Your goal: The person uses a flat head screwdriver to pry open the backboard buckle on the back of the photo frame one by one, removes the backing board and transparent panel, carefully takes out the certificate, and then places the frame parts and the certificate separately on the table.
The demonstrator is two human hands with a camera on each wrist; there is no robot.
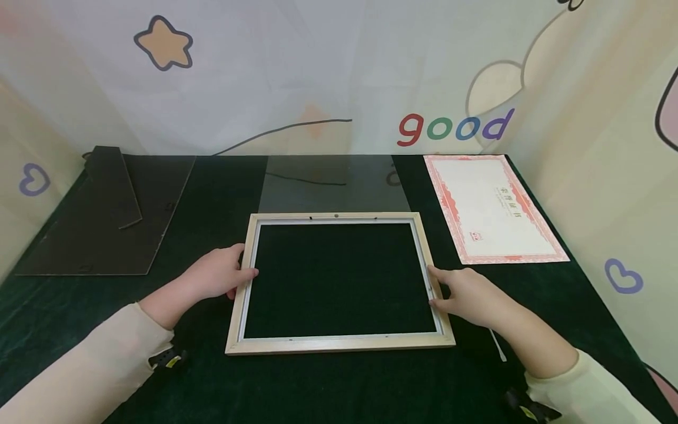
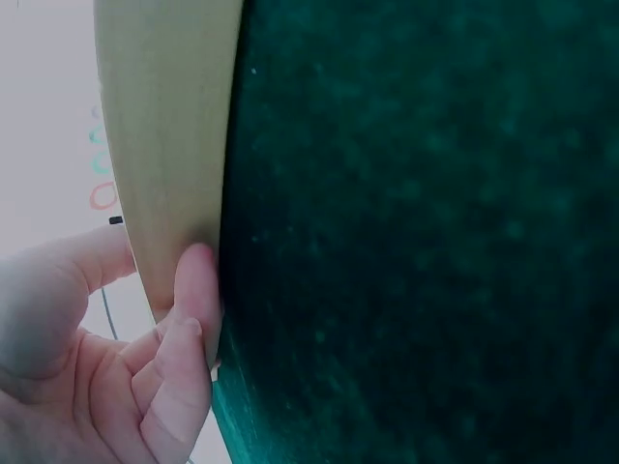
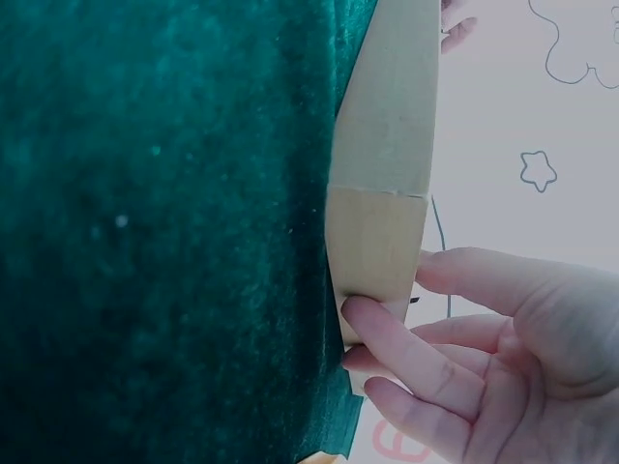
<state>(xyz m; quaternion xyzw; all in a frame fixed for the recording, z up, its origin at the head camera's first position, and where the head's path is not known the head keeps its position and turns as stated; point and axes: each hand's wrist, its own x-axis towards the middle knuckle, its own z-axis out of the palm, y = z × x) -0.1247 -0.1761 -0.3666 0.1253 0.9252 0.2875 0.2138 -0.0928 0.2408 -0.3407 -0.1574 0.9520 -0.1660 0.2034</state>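
A light wooden picture frame [image 1: 339, 345], with nothing in its opening but a view of the green cloth, lies in front of the person. My left hand [image 1: 218, 274] grips its left side, thumb over the inner edge and fingers at the outer edge. On the opposite side, my right hand [image 1: 468, 295] pinches the frame between thumb and fingers. The left wrist view shows fingers [image 2: 197, 290] against the pale wood. In the right wrist view, fingertips [image 3: 363, 314] touch the frame's outer side near a corner joint. Whether the frame is slightly raised, I cannot tell.
Behind the frame lies a clear, reflective sheet [image 1: 328, 188]. A dark backing board [image 1: 63, 247] with a stand leg [image 1: 113, 185] is at left. At right lies a red-bordered certificate [image 1: 477, 194]. A thin white strip [image 1: 498, 346] shows beneath the right forearm. A printed curtain [image 1: 318, 70] encloses the table.
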